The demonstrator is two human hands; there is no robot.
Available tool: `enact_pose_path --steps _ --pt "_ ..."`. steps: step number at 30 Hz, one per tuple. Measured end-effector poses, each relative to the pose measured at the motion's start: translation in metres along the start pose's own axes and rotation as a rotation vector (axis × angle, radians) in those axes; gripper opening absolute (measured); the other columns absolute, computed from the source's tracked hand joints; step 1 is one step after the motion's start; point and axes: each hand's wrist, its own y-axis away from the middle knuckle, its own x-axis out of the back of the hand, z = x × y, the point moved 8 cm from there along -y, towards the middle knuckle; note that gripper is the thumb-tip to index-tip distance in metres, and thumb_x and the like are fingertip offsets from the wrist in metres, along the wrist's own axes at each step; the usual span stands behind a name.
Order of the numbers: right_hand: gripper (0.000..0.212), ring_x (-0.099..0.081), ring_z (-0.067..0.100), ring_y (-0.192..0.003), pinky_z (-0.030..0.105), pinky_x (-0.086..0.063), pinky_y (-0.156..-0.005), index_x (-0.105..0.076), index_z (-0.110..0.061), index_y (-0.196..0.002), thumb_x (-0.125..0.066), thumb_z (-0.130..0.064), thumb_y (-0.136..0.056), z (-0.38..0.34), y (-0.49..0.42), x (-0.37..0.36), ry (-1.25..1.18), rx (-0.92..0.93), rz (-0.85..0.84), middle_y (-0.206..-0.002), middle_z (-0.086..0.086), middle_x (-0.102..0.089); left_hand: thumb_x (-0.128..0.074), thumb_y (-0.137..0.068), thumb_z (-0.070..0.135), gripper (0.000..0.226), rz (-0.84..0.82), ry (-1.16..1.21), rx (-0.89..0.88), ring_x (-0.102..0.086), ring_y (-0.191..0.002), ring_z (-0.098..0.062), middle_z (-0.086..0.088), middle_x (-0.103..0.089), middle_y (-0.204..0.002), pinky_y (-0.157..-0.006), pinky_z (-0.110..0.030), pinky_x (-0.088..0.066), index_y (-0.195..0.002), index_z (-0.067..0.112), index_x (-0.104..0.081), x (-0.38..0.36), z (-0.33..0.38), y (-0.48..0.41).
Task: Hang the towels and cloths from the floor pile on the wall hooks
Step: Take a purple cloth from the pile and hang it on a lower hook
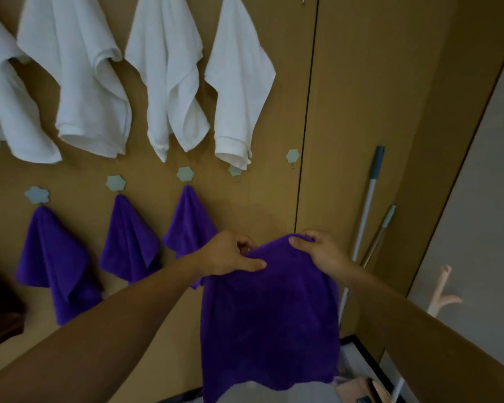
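Note:
I hold a purple cloth (269,321) up in front of the brown wall, hanging flat below my hands. My left hand (230,254) pinches its top edge on the left, and my right hand (320,248) grips the top edge on the right. Three purple cloths (53,263) (128,245) (189,225) hang from flower-shaped hooks in the lower row. Two bare hooks (234,170) (292,156) are above my hands. Several white towels (239,82) hang in the upper row.
Two mop or broom handles (367,205) lean in the corner at right. A dark brown towel (0,309) hangs at the far left edge. A vertical seam (306,126) splits the wall panels. Boxes lie on the floor at lower right.

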Motion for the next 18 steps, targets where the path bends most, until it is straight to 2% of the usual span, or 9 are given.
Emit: enact_pose_path --steps 1,2,3,5,8,10,12,14,18 --pt "0.028 -0.061 0.029 -0.076 0.043 -0.048 -0.072 -0.065 0.008 -0.088 -0.067 -0.019 -0.090 0.002 -0.011 -0.006 -0.021 -0.018 -0.011 -0.086 0.023 -0.065 -0.077 -0.076 0.042 0.010 0.001 -0.013 -0.023 -0.056 -0.056 0.009 0.027 -0.062 -0.060 -0.052 -0.006 -0.039 -0.078 0.034 -0.071 0.005 -0.005 -0.007" --pt "0.026 -0.057 0.026 -0.073 0.041 -0.045 -0.069 -0.063 0.007 -0.083 -0.065 -0.017 -0.091 0.005 -0.022 -0.012 -0.029 -0.037 -0.023 -0.080 0.020 -0.063 -0.072 -0.083 0.035 0.009 0.021 -0.009 -0.040 -0.057 -0.056 0.009 0.027 -0.063 -0.059 -0.053 -0.006 -0.039 -0.075 0.035 -0.069 0.012 -0.008 -0.013" --pt "0.024 -0.055 0.024 -0.071 0.038 -0.042 -0.068 -0.061 0.004 -0.080 -0.063 -0.016 -0.092 0.006 -0.032 -0.017 -0.028 -0.045 -0.033 -0.076 0.016 -0.060 -0.067 -0.088 0.032 0.019 0.060 -0.004 -0.052 -0.058 -0.056 0.008 0.026 -0.063 -0.058 -0.053 -0.005 -0.039 -0.070 0.036 -0.067 0.020 -0.014 -0.020" --pt "0.020 -0.054 0.021 -0.071 0.034 -0.043 -0.067 -0.061 0.003 -0.086 -0.061 -0.015 -0.093 0.003 -0.054 -0.027 -0.019 -0.003 -0.032 -0.077 0.013 -0.060 -0.060 -0.093 0.032 0.033 0.158 0.014 -0.053 -0.058 -0.054 0.007 0.023 -0.062 -0.056 -0.053 -0.006 -0.039 -0.061 0.035 -0.065 0.038 -0.026 -0.033" --pt "0.008 -0.061 0.011 -0.070 0.021 -0.049 -0.064 -0.066 -0.007 -0.091 -0.066 -0.016 -0.090 -0.006 -0.080 -0.037 -0.036 0.052 -0.023 -0.080 0.003 -0.067 -0.056 -0.095 0.038 0.035 0.256 -0.010 -0.035 -0.055 -0.052 0.003 0.014 -0.060 -0.054 -0.051 -0.010 -0.040 -0.064 0.023 -0.065 0.056 -0.047 -0.054" --pt "0.016 -0.065 0.007 -0.068 0.016 -0.050 -0.060 -0.069 -0.010 -0.090 -0.075 -0.024 -0.083 -0.012 -0.095 -0.046 -0.014 0.061 -0.055 -0.077 -0.001 -0.070 -0.054 -0.095 0.040 0.033 0.329 -0.088 -0.036 -0.055 -0.054 0.003 0.012 -0.059 -0.056 -0.051 -0.010 -0.039 -0.064 0.028 -0.060 0.066 -0.056 -0.065" --pt "0.020 -0.066 0.005 -0.068 0.016 -0.051 -0.059 -0.071 -0.011 -0.089 -0.078 -0.026 -0.079 -0.015 -0.112 -0.050 -0.022 0.066 -0.034 -0.080 0.001 -0.073 -0.052 -0.096 0.039 0.033 0.412 -0.125 -0.046 -0.055 -0.055 0.004 0.013 -0.055 -0.056 -0.051 -0.009 -0.038 -0.063 0.033 -0.054 0.078 -0.063 -0.077" --pt "0.018 -0.066 0.006 -0.068 0.021 -0.051 -0.060 -0.072 -0.010 -0.088 -0.076 -0.026 -0.081 -0.018 -0.131 -0.049 -0.041 0.089 0.061 -0.081 0.004 -0.073 -0.050 -0.097 0.040 0.028 0.452 -0.138 -0.031 -0.056 -0.058 0.001 0.014 -0.058 -0.060 -0.051 -0.009 -0.035 -0.070 0.033 -0.058 0.085 -0.070 -0.090" --pt "0.028 -0.066 0.023 -0.076 0.039 -0.054 -0.070 -0.070 -0.007 -0.085 -0.070 -0.035 -0.086 -0.013 -0.177 -0.051 0.045 0.096 0.195 -0.082 0.011 -0.071 -0.049 -0.097 0.041 0.032 0.559 -0.196 0.025 -0.052 -0.059 0.001 0.015 -0.057 -0.065 -0.050 -0.009 -0.033 -0.094 0.018 -0.070 0.098 -0.083 -0.122"
